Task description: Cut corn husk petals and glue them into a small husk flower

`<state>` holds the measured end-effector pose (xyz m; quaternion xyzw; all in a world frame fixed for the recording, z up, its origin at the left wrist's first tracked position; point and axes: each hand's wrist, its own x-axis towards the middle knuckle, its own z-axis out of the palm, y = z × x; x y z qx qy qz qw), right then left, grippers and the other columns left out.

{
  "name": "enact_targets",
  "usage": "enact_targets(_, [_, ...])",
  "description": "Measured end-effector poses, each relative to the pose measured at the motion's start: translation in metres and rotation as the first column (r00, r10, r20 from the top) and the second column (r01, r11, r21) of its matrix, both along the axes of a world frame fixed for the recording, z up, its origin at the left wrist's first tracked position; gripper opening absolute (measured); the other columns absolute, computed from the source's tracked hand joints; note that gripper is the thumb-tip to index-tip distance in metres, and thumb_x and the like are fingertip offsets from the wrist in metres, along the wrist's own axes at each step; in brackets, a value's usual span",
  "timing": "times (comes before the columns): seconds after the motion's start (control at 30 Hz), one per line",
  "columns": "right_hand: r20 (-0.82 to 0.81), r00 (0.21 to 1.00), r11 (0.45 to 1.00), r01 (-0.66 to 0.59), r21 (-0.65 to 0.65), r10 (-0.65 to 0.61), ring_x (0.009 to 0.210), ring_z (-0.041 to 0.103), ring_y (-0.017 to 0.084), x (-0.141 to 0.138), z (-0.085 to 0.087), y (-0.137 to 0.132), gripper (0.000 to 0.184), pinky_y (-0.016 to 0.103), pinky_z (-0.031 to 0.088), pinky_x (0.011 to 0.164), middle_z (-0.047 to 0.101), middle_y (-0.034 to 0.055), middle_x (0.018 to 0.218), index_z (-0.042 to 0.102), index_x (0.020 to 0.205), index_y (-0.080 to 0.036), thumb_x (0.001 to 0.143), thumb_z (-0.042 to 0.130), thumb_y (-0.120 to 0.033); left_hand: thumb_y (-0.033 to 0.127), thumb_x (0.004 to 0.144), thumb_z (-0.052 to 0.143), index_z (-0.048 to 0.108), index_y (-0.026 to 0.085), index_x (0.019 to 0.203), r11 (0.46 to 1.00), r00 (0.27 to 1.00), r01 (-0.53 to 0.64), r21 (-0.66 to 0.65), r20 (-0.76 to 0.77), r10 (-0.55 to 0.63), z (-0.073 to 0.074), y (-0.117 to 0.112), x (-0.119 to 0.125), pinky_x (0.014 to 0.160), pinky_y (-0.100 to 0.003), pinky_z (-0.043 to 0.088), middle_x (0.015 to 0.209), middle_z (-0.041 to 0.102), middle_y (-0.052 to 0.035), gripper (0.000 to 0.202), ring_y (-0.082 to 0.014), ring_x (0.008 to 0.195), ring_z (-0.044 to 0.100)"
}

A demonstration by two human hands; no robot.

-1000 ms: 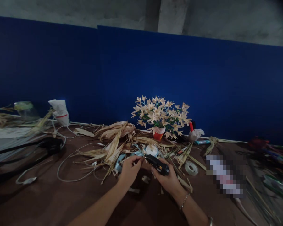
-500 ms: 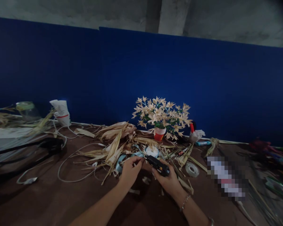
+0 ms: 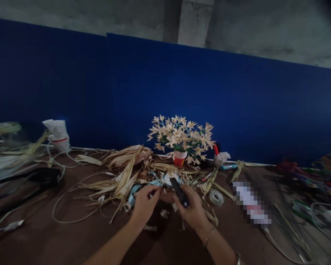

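Note:
My left hand (image 3: 145, 203) is closed in a pinch over the brown table; anything between its fingertips is too small to make out. Just to its right, my right hand (image 3: 193, 210) is wrapped round a black elongated tool (image 3: 179, 192), whose far end points away from me, up and to the left. Beyond the tool sits a white round item (image 3: 169, 180) with light blue edging, partly covered. Light blue ribbon (image 3: 132, 195) lies beside my left hand. Dry corn husks (image 3: 127, 184) spread to the left and behind.
Cream husk flowers (image 3: 179, 134) stand in a red cup (image 3: 179, 159) at the back. A clear tape roll (image 3: 216, 197) and a blurred-out white strip (image 3: 252, 206) are right. Cables (image 3: 68, 222), a black strap (image 3: 41, 176) and a white wrapped bundle (image 3: 60, 138) lie left. A blue partition (image 3: 165, 84) rises behind.
The whole view has shifted, so the table things sit further left. The black tool has turned, its labelled side no longer showing. Both hands stay close together.

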<state>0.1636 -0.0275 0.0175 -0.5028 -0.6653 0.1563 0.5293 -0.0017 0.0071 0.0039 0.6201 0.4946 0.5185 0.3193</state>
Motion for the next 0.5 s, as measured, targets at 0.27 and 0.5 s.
enact_targets(0.27, [0.521,0.783,0.925,0.379,0.036,-0.341,0.07,0.054,0.02,0.047,0.04,-0.01,0.022,0.029,0.035,0.066,0.059,0.004,0.073,0.047,0.088,-0.018,0.066,0.049,-0.017,0.041,0.068,0.056,0.067,0.015,0.07,0.998,0.998,0.013,-0.053,0.068,-0.01,0.0,0.003,-0.002,0.064,-0.027,0.045,0.068,0.068,-0.004,0.029,-0.02,0.069,0.06])
enact_targets(0.5, [0.744,0.608,0.757,0.615,-0.22,-0.278,0.095,0.056,0.026,0.106,-0.001,-0.035,0.032,0.033,0.034,0.074,0.062,0.0098,0.095,0.046,0.097,-0.017,0.065,0.046,-0.012,0.041,0.071,0.053,0.067,0.015,0.072,0.999,1.0,-0.02,-0.037,0.022,0.021,0.004,0.002,-0.003,0.06,-0.026,0.045,0.064,0.067,-0.003,0.029,-0.0179,0.062,0.058])
